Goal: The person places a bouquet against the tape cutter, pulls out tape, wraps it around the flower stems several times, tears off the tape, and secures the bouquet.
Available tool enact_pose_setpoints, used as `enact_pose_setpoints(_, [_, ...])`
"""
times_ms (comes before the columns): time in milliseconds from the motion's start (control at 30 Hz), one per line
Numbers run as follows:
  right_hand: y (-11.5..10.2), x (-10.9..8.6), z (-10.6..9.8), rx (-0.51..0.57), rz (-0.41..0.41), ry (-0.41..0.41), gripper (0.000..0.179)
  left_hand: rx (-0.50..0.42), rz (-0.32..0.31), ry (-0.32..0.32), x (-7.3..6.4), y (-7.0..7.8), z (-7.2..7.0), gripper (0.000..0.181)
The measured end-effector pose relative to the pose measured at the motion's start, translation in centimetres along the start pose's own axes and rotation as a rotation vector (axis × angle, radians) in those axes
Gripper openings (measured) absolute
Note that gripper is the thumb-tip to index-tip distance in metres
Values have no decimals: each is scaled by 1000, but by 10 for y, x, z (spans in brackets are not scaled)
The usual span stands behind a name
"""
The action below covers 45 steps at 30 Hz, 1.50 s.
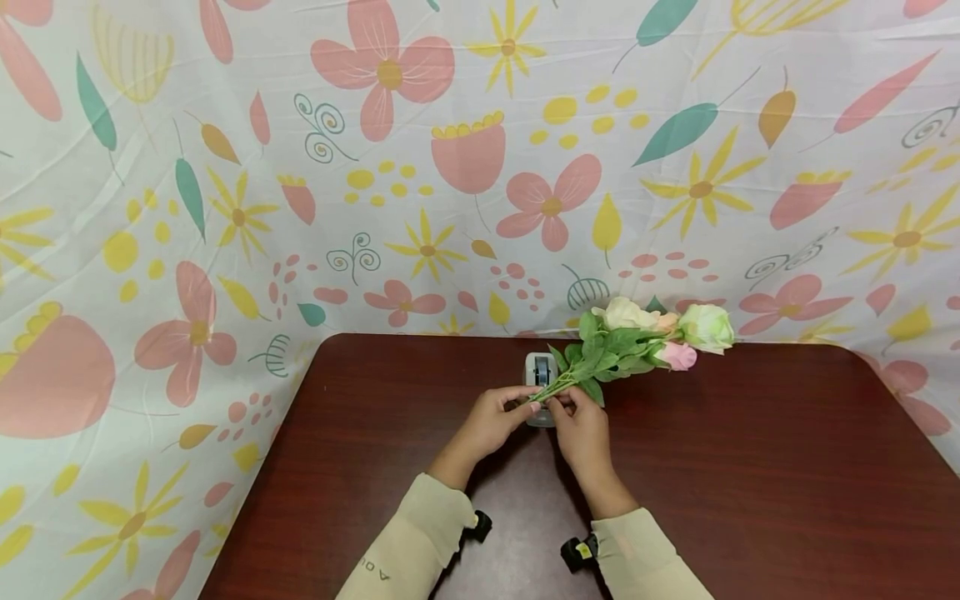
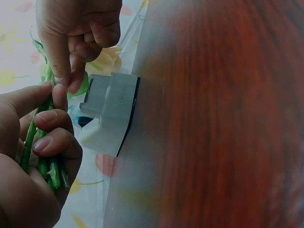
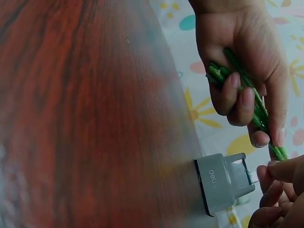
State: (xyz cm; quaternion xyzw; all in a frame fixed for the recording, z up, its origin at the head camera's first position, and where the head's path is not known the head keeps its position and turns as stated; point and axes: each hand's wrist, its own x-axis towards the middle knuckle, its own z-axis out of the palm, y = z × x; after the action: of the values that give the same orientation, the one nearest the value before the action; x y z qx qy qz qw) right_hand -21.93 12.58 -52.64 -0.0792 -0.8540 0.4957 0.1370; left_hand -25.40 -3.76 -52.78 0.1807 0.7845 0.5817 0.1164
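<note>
A bunch of roses [image 1: 637,337], cream, pale green-white and pink with green leaves, slants up to the right in the head view. My left hand [image 1: 491,425] grips its green stems [image 2: 47,161], with fingers curled round them and the cut ends poking out below. Higher up the stems, my right hand [image 1: 585,429] pinches with thumb and forefinger, close beside the left fingertips; its other fingers are curled in. A grey tape dispenser [image 3: 218,183] stands on the table just under both hands, partly hidden by them in the head view.
The dark red-brown table [image 1: 750,467] has rounded far corners. Behind it and at the left hangs a white cloth [image 1: 465,217] printed with flowers and leaves. Long beige sleeves with black wrist straps [image 1: 581,552] cover both forearms.
</note>
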Motion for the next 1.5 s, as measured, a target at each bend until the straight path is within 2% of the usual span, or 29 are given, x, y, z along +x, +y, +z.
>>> enact_pose_setpoints(167, [0, 1, 1, -15, -6, 19, 10, 2, -3, 5, 1, -1, 0, 31])
enact_pose_setpoints(667, [0, 1, 1, -15, 4, 10, 10, -26, -19, 5, 1, -1, -1, 30])
enact_pose_setpoints(967, [-1, 2, -1, -33, 39, -39, 16, -2, -23, -5, 0, 0, -2, 31])
enact_pose_setpoints(1300, [-1, 1, 0, -56, 45, -45, 17, 1, -26, -4, 0, 0, -1, 32])
enact_pose_setpoints(1500, [0, 1, -1, -68, 52, -54, 21, 1, -6, 3, -1, 1, -1, 32])
